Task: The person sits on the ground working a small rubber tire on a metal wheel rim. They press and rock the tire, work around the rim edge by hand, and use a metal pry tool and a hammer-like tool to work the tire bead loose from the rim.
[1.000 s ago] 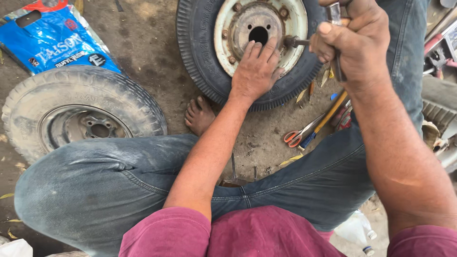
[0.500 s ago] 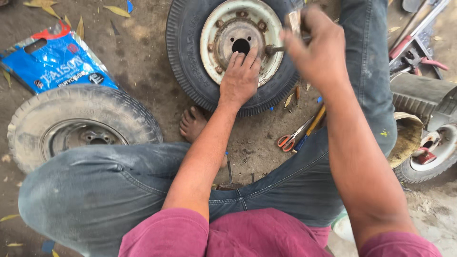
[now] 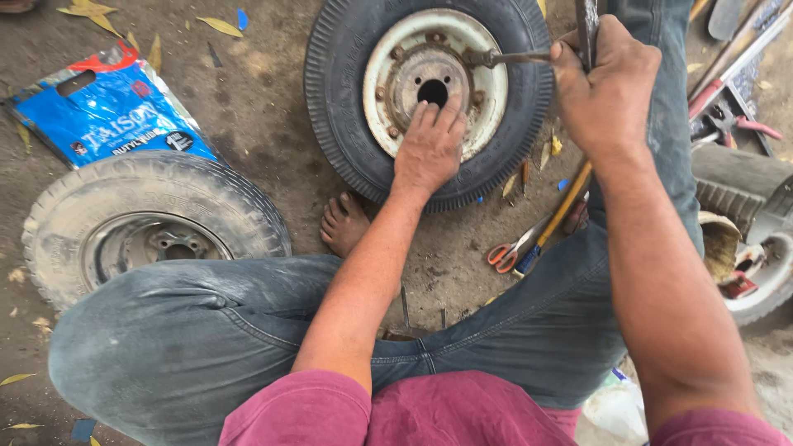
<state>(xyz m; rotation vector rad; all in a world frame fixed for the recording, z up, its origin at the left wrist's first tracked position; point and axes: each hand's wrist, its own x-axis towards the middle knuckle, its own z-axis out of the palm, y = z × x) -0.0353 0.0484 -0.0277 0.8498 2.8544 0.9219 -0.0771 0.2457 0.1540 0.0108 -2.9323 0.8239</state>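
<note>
While the left hand lies flat and open on the rim of the far wheel, fingers spread just below the hub hole, the right hand is closed tight around a wrench whose tip sits on a rim bolt at the upper right. The wheel lies on the dirt between the knees. A second wheel lies to the near left, a blue bag beyond it. Scissors lie right of a bare foot.
</note>
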